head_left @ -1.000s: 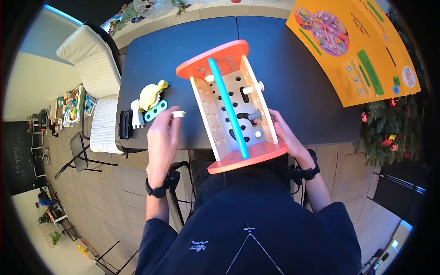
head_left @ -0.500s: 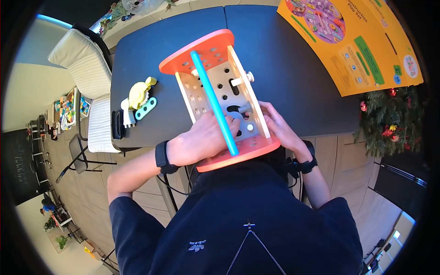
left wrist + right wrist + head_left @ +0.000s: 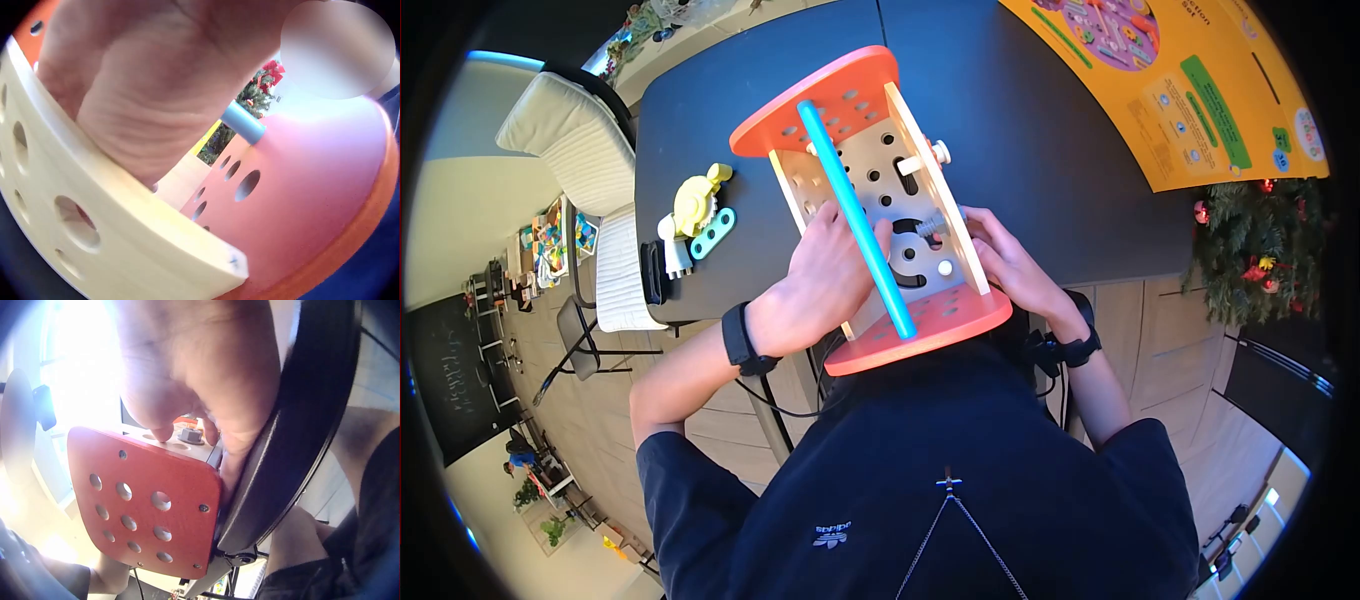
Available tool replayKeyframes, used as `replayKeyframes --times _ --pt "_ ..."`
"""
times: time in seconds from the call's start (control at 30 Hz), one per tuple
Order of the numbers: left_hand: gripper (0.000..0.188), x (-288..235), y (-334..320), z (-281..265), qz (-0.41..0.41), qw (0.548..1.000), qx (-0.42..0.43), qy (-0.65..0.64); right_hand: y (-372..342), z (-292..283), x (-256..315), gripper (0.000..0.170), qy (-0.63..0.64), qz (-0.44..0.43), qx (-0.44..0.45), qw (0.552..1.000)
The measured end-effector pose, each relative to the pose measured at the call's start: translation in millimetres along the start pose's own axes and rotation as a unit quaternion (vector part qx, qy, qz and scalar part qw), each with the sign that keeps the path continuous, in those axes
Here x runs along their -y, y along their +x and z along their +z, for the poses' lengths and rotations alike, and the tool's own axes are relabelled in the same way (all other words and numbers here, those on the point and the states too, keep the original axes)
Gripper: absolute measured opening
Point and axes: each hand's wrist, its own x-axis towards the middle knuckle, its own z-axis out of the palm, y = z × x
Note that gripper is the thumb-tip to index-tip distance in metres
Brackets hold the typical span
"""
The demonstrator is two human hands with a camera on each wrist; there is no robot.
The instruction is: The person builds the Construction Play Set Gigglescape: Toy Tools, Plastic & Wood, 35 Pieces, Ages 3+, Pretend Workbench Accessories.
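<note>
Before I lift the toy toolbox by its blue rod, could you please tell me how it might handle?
The toy toolbox should feel stiff, as screws show in its orange-red end panel. It might swing around the blue rod, its single round handle, which looks smooth and perhaps slightly slippery.

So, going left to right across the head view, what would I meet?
Chair with white striped cushions → teal strip with round holes → left hand → grey ridged bolt → right hand → green Christmas tree with red ornaments.
</note>
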Motion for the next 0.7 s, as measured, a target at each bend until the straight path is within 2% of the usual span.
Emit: replayKeyframes --times 0.2,0.3,0.4,0.5,0.63,0.7 --pt "0.024 1 9 3 0.036 0.998 -0.042 0.012 0 0 -2 0.049 0.023 -0.002 0.003 1.000" --pt "0.024 -9 11 -11 0.041 0.983 -0.085 -0.155 0 -1 -6 0.049 0.019 0.006 -0.002 1.000" --pt "0.031 -8 14 -7 0.058 0.978 -0.089 -0.179 0 0 -4 0.050 0.018 0.009 -0.003 1.000" --pt "0.036 -11 17 -12 0.074 0.980 -0.063 -0.175 1 -1 -5 0.050 0.031 0.004 0.006 0.999" --pt "0.042 -22 18 -10 0.123 0.980 -0.121 -0.095 -1 0 -4 0.049 0.034 0.003 0.001 0.999" --pt "0.042 -29 24 -12 0.113 0.988 -0.078 -0.073 0 -1 -6 0.049 0.045 0.000 0.005 0.999"
